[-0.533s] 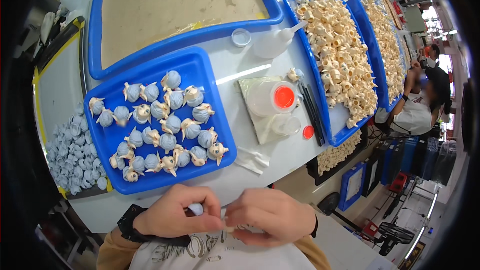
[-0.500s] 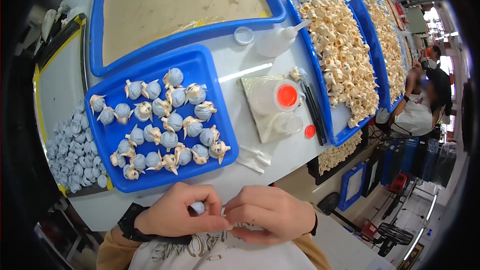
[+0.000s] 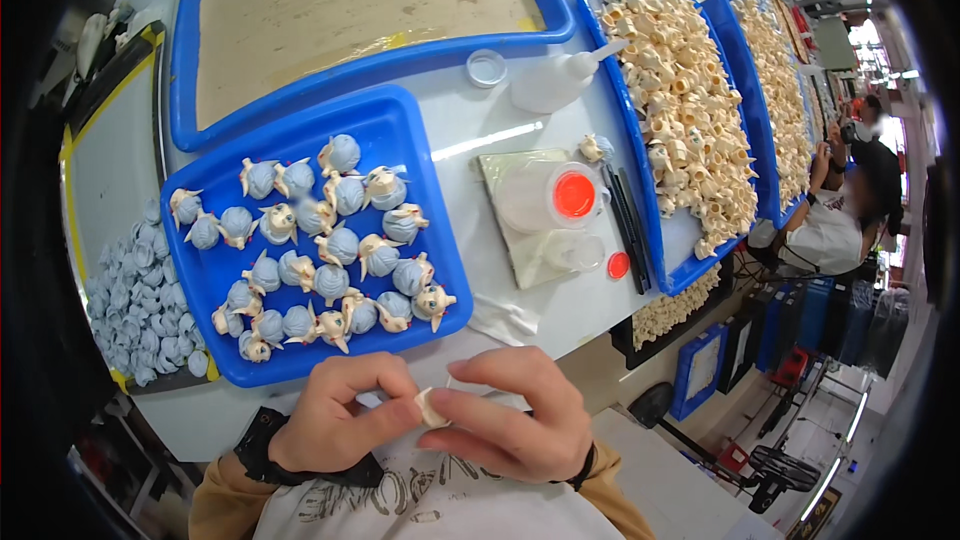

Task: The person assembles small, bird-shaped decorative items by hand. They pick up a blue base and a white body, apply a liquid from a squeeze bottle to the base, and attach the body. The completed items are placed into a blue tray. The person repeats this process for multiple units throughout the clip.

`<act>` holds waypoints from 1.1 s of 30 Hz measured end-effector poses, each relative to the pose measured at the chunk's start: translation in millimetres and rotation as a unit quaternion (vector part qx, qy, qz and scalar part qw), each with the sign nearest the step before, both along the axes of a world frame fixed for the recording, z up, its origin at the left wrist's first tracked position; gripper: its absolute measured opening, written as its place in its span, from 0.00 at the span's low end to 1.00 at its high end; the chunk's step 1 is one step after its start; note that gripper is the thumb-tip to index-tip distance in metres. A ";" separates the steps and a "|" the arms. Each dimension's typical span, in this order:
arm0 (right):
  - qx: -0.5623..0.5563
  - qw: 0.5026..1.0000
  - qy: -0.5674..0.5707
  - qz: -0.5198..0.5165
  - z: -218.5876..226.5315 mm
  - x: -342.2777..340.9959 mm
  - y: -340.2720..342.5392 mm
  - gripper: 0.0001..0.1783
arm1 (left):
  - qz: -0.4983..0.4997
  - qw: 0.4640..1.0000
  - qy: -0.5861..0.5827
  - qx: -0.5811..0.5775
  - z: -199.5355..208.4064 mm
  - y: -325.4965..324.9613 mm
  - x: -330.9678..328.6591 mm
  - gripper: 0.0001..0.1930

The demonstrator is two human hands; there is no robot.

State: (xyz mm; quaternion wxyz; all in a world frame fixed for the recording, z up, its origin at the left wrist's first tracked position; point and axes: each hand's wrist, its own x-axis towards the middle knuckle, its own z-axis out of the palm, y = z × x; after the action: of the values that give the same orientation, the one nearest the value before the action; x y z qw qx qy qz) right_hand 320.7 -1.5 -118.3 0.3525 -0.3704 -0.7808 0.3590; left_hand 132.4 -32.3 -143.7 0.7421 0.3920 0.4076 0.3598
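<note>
Close to my body, my left hand (image 3: 345,418) and my right hand (image 3: 525,415) meet fingertip to fingertip. Between them is a small cream doll head piece (image 3: 432,408), mostly covered by my fingers. Both hands are closed on it in a pinch. Whether a blue hair piece is also in my left hand cannot be made out. Just beyond, a blue tray (image 3: 200,285) holds several doll heads (image 3: 340,246) with pale blue hair. A heap of loose pale blue hair pieces (image 3: 145,305) lies left of that tray.
A large blue tray (image 3: 375,65) with a beige lining stands at the back. Blue trays of cream head pieces (image 3: 690,110) run along the right. A white squeeze bottle (image 3: 550,82), a jar with a red top (image 3: 540,192) and black pens (image 3: 627,225) lie mid-table. Another person (image 3: 835,205) sits far right.
My hands have turned, and the right one has moved a little left. The cream piece now shows at the fingertips; the pale blue piece seen inside my left hand is out of sight.
</note>
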 end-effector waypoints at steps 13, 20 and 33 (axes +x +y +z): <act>0.023 0.936 0.068 -0.344 0.3 62.6 18.0 0.18 | 0.073 0.985 -0.127 -0.089 7.1 0.9 8.7 0.22; 0.019 0.963 -0.109 -0.247 -17.5 70.5 35.7 0.16 | 0.014 0.984 -0.152 -0.095 -1.9 -3.5 0.2 0.22; 0.163 0.918 -0.305 -0.195 -13.1 54.1 44.9 0.20 | 0.081 0.977 -0.158 -0.114 9.7 4.0 7.8 0.20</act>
State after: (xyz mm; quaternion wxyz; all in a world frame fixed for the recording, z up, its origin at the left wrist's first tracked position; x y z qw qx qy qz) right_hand 374.8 43.4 -131.5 0.2155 -0.5448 -0.8101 0.0205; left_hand 140.3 -28.3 -134.1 0.8054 0.2084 0.3543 0.4270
